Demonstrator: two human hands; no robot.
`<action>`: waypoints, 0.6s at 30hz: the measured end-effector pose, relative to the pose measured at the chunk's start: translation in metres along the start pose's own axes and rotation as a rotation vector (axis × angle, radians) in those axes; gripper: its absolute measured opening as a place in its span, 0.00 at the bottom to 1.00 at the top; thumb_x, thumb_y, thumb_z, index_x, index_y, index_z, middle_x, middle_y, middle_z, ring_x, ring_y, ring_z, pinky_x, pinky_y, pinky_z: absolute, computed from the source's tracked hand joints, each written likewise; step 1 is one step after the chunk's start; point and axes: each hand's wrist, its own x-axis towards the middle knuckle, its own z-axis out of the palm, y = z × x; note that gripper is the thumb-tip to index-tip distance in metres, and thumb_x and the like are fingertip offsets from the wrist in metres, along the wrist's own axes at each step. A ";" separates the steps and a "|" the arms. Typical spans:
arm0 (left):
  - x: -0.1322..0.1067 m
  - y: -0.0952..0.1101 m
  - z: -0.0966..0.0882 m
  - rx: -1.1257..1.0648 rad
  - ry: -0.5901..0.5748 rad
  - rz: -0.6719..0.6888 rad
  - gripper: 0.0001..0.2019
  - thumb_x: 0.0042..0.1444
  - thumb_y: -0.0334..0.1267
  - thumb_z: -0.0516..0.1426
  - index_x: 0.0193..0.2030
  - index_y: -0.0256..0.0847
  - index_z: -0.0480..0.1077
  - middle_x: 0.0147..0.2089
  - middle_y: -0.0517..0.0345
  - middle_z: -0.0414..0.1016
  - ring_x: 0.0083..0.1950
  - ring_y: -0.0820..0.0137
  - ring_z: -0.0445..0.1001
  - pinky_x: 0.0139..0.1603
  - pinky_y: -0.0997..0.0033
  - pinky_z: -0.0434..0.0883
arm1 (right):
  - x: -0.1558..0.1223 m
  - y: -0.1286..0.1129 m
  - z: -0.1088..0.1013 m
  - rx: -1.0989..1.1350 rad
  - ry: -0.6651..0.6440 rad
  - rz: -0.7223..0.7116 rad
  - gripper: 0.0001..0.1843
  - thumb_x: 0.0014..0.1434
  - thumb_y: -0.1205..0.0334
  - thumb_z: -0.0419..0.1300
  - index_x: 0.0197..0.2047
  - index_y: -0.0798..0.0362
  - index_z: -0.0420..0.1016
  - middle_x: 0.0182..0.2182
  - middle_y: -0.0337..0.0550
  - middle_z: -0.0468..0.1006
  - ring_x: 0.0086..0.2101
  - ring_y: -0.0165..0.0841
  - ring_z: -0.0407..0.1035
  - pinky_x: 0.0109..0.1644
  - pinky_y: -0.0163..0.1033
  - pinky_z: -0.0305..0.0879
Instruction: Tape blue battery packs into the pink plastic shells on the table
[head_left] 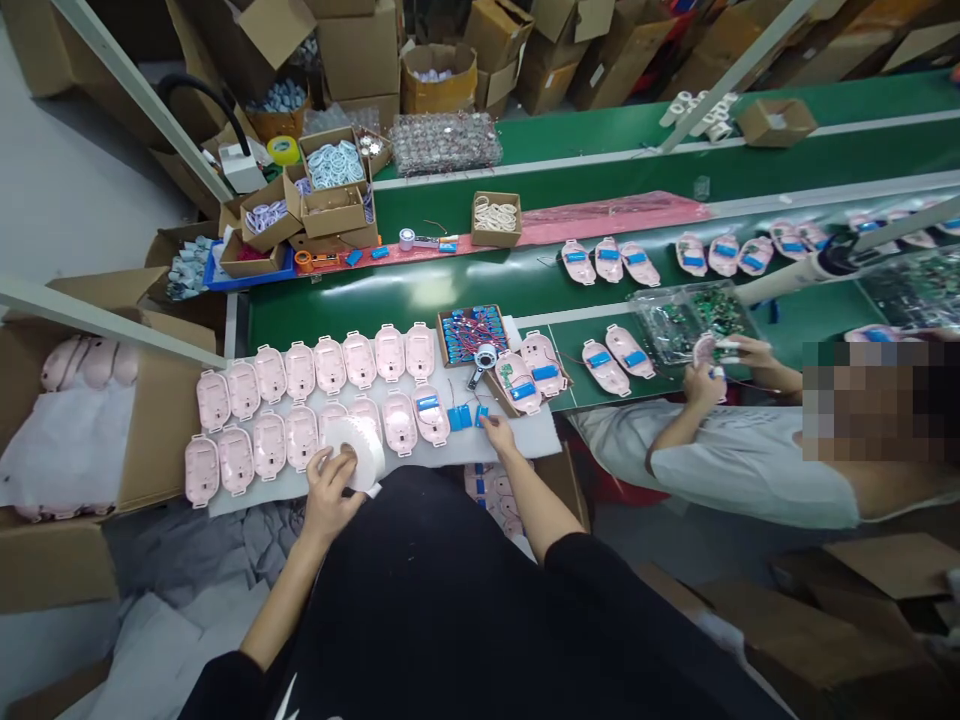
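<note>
My left hand [330, 492] is closed on a large white tape roll [366, 450], its fingers at the core; a short end sticks out near the bottom. The roll covers part of the pink plastic shells [302, 436], laid in two rows on a white foam sheet [525, 440]. My right hand [498, 436] pinches a small blue battery [481, 412] with thin wires. Just left of it lie more blue battery pieces [459, 417], and a pink shell with a blue battery [431, 414] inside. Beyond is a cardboard box of wired blue batteries [474, 335].
A co-worker [735, 465] at the right handles a pink part over the green bench. Pink shells with batteries [607, 260] line the green belt [337, 300]. Small boxes of rings [335, 165] stand at the back left; a large carton [150, 400] is at my left.
</note>
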 end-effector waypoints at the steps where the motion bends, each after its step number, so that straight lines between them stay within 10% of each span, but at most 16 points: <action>1: 0.000 0.001 0.001 -0.002 -0.013 -0.007 0.18 0.57 0.30 0.62 0.55 0.42 0.72 0.51 0.46 0.79 0.63 0.49 0.68 0.66 0.42 0.66 | 0.003 -0.005 0.005 -0.009 0.008 0.015 0.16 0.51 0.54 0.67 0.39 0.55 0.73 0.36 0.55 0.82 0.44 0.47 0.77 0.47 0.44 0.74; 8: 0.003 0.004 -0.001 0.006 0.058 0.034 0.16 0.56 0.28 0.62 0.51 0.43 0.74 0.48 0.48 0.80 0.62 0.50 0.70 0.63 0.41 0.69 | -0.001 -0.031 0.010 0.064 -0.090 0.097 0.11 0.49 0.59 0.65 0.34 0.52 0.68 0.36 0.51 0.81 0.41 0.43 0.77 0.42 0.40 0.73; 13: 0.002 0.001 -0.009 0.032 0.078 0.048 0.16 0.55 0.29 0.63 0.51 0.45 0.74 0.48 0.48 0.80 0.63 0.49 0.68 0.62 0.40 0.70 | -0.069 -0.043 -0.028 0.646 -0.350 0.137 0.20 0.53 0.53 0.66 0.46 0.49 0.67 0.33 0.37 0.78 0.27 0.30 0.70 0.34 0.34 0.71; 18: 0.004 -0.003 -0.016 0.058 0.025 0.116 0.16 0.57 0.31 0.63 0.51 0.47 0.75 0.47 0.49 0.81 0.61 0.51 0.71 0.62 0.41 0.71 | -0.143 -0.111 -0.046 0.912 -0.666 0.070 0.23 0.63 0.42 0.62 0.57 0.40 0.69 0.33 0.35 0.73 0.30 0.33 0.69 0.36 0.39 0.72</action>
